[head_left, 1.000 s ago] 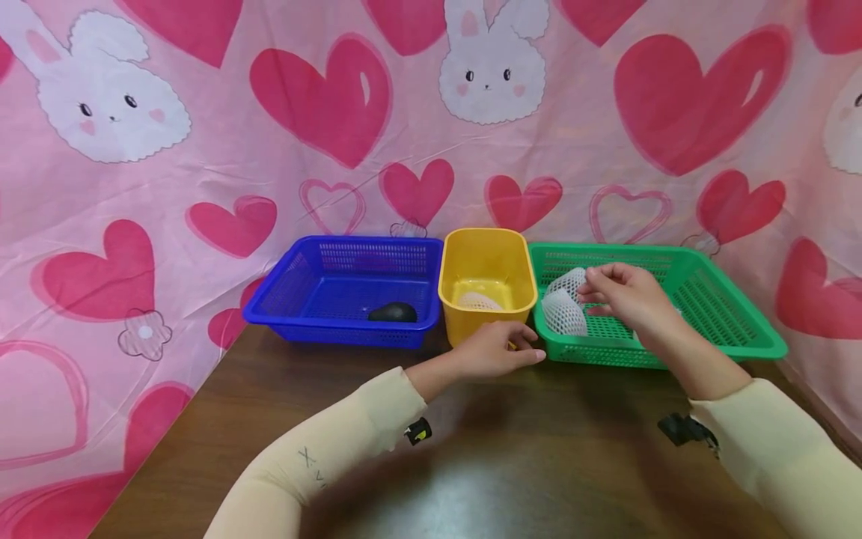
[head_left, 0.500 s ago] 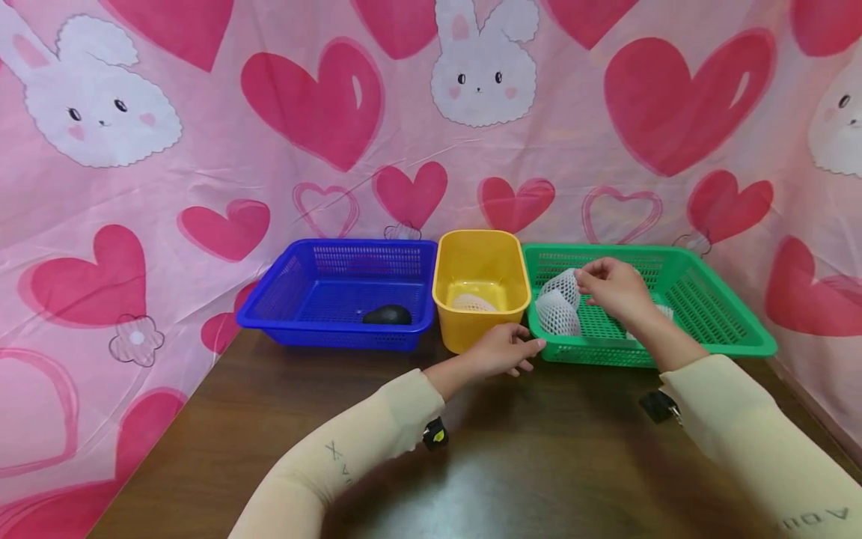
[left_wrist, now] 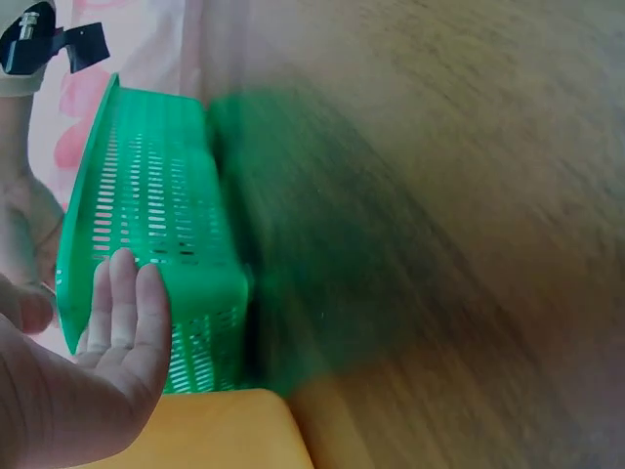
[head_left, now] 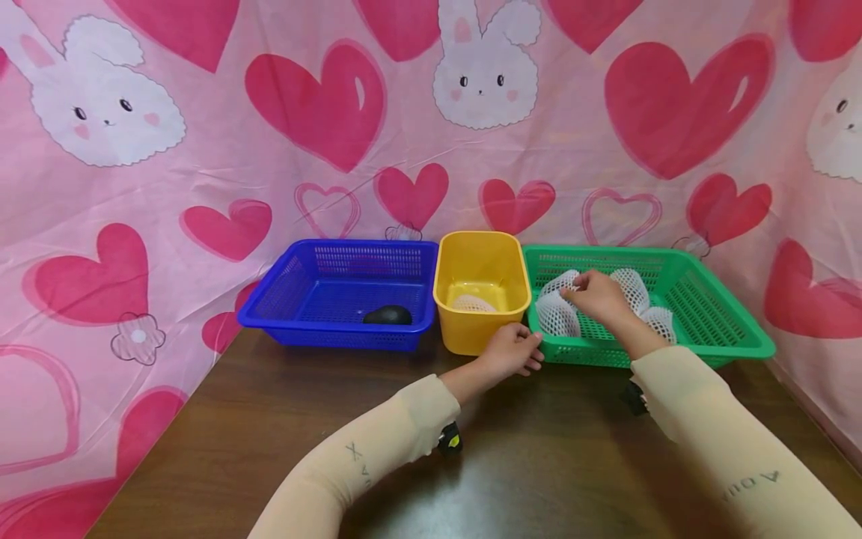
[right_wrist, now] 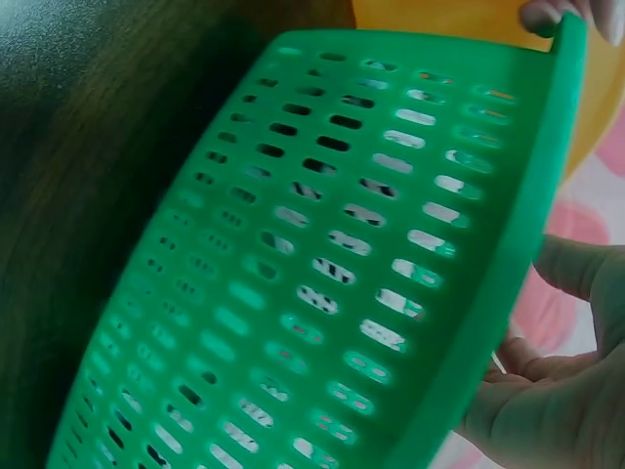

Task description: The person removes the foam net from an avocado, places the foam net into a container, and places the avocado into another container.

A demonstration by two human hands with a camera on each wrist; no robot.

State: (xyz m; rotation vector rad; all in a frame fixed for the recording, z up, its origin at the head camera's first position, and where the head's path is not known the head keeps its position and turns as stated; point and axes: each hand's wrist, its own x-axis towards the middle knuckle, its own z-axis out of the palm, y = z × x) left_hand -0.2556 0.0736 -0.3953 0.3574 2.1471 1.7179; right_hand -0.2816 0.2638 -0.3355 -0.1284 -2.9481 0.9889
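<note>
In the head view the green basket (head_left: 714, 349) holds several items in white foam nets, two at its left (head_left: 558, 314) and two further right (head_left: 660, 322). My right hand (head_left: 602, 299) is over the basket, its fingertips at the rear left netted item; whether they pinch it cannot be told. My left hand (head_left: 508, 352) is at the basket's front left corner, beside the yellow bin (head_left: 471, 333). In the left wrist view the left hand (left_wrist: 117, 362) has its fingers extended against the green basket wall (left_wrist: 161, 195). The right wrist view shows the right hand (right_wrist: 557, 381) beyond the rim.
A blue basket (head_left: 337, 337) stands at the left with a dark oval object (head_left: 387, 315) inside. One pale netted item (head_left: 474, 303) lies in the yellow bin. All three containers stand side by side on the brown table (head_left: 525, 464), before a pink patterned cloth (head_left: 417, 112).
My right hand has moved down and slightly left, uncovering the netted items at the right. The left hand has shifted slightly right, and its fingers look more bent.
</note>
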